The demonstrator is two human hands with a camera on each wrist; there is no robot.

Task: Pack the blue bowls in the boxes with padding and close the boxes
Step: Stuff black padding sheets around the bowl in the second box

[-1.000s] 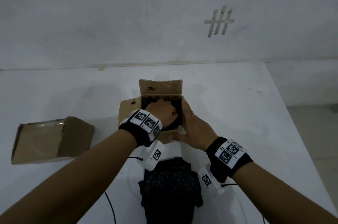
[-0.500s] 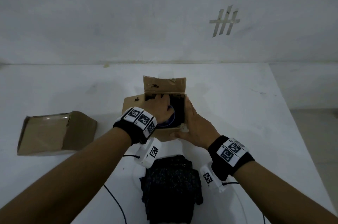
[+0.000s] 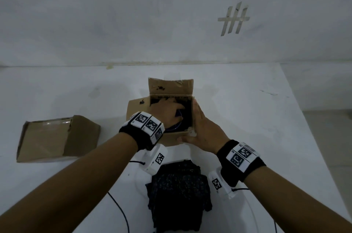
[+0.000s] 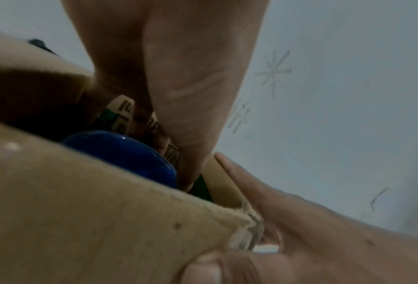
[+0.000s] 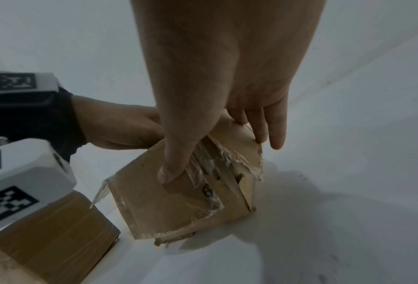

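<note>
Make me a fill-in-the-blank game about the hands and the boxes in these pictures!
1. The bowl inside the open box is ____ in colour.
2. The ____ hand reaches down into the open box.
3. The right hand holds the open box from the ____.
4. The dark padding lies on the ____.

Missing words: blue; left; outside; table

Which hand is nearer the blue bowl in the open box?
Left. The left hand reaches down inside the open box, right at the blue bowl. The right hand stays outside, braced against the box's right wall.
</note>
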